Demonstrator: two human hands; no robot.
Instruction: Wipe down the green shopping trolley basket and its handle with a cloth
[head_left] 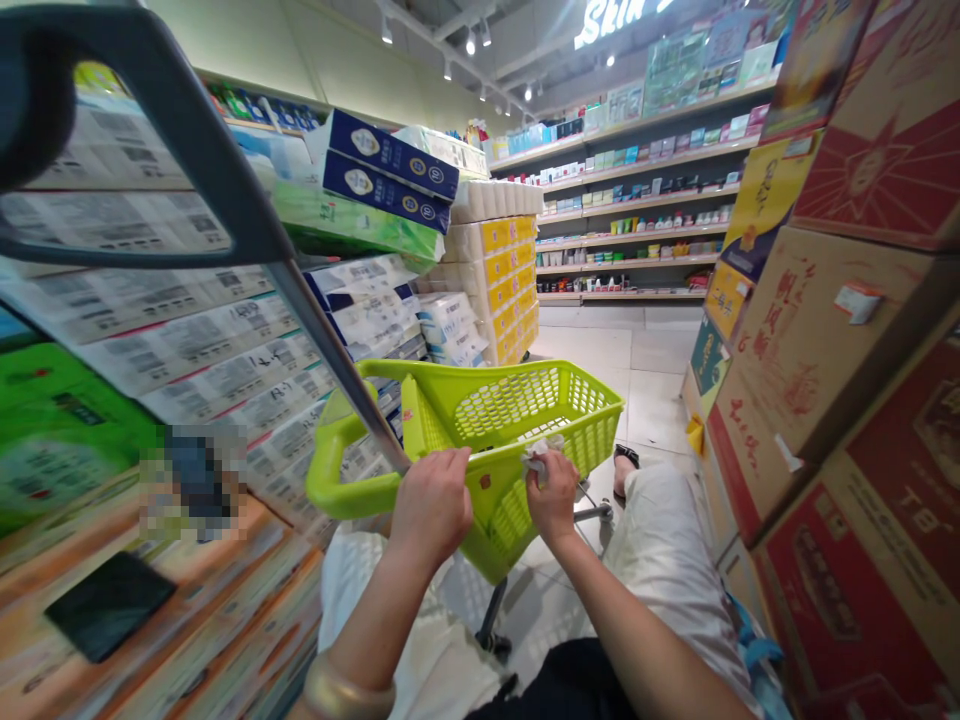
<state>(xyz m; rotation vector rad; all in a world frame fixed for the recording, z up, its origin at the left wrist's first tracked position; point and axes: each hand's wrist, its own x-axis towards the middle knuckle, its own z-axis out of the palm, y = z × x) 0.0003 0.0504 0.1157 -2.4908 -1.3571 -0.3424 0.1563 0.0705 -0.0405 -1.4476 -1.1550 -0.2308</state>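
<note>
A lime-green shopping cart (501,515) with a perforated basket and a grey metal pole stands in front of me. My left hand (435,505) is closed over the basket's near rim, close to the foot of the pole, with a gold bangle on that wrist. My right hand (553,492) pinches a crumpled whitish tissue (541,452) and presses it against the same rim, further to the right. The cart's green handle (352,497) lies left of my left hand. Little of the basket's floor shows.
Stacked tissue packs (390,170) rise on the left, above orange cartons (187,620) bearing a dark flat object (111,603). Cardboard boxes (810,340) are piled along the right. Product shelves (637,240) stand at the back. My trousered legs (664,560) flank the cart.
</note>
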